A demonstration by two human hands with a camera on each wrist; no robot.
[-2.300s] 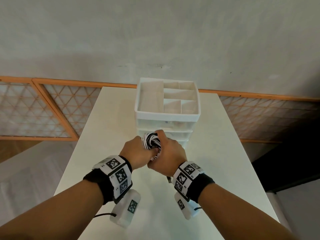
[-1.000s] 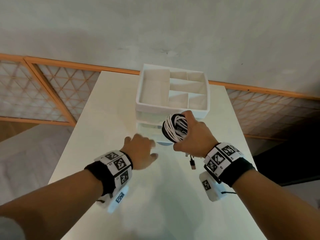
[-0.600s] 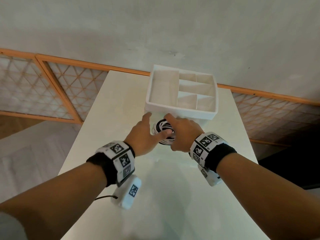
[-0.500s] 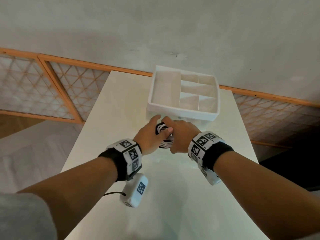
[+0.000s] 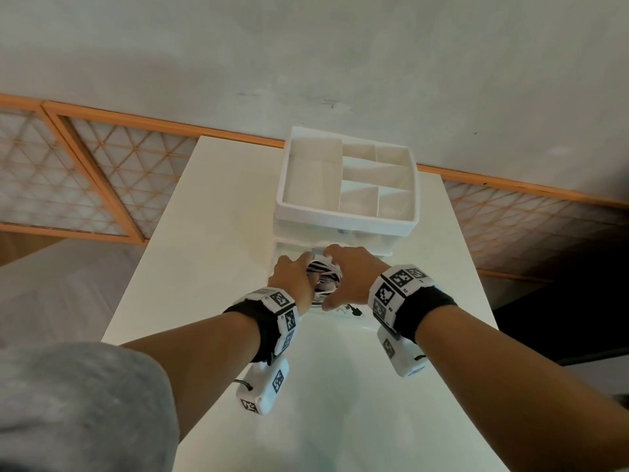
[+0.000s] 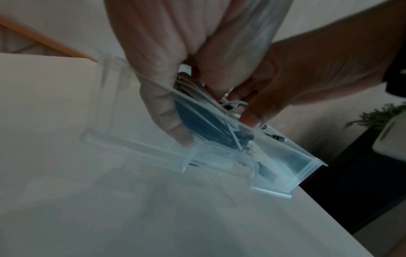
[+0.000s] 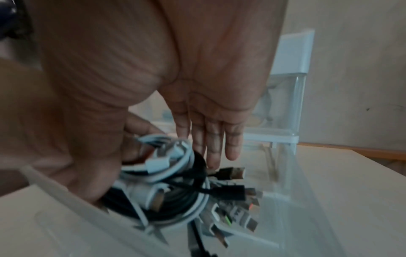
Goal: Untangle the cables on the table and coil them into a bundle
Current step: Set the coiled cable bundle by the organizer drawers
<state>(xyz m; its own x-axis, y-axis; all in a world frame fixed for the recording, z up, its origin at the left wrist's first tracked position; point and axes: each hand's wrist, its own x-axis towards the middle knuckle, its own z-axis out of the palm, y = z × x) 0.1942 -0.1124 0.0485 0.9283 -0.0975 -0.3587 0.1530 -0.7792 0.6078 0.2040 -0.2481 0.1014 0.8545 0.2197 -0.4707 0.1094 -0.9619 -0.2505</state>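
Note:
A coiled bundle of black and white cables [image 5: 325, 281] sits between both hands, low in a clear pulled-out drawer [image 6: 285, 167] at the foot of the white organizer [image 5: 343, 219]. My left hand [image 5: 294, 277] grips its left side, fingers [image 6: 167, 104] reaching down into the drawer. My right hand [image 5: 350, 277] holds the right side, thumb on the near face and fingers [image 7: 211, 147] stretched behind the coil [image 7: 167, 182]. Several plug ends [image 7: 232, 193] stick out of the coil toward the drawer floor [image 7: 285, 217]. One black plug [image 5: 355, 311] shows below my right hand.
The organizer stands at the far middle of the white table [image 5: 211, 233], its top tray split into compartments. Behind it are a wall and an orange-framed lattice screen [image 5: 102, 172]. A potted plant [image 6: 377, 118] stands off the table's right side.
The right hand carried the coil from the air down to the drawer in front of the organizer. The left hand came in and took hold of its other side; both have sunk lower.

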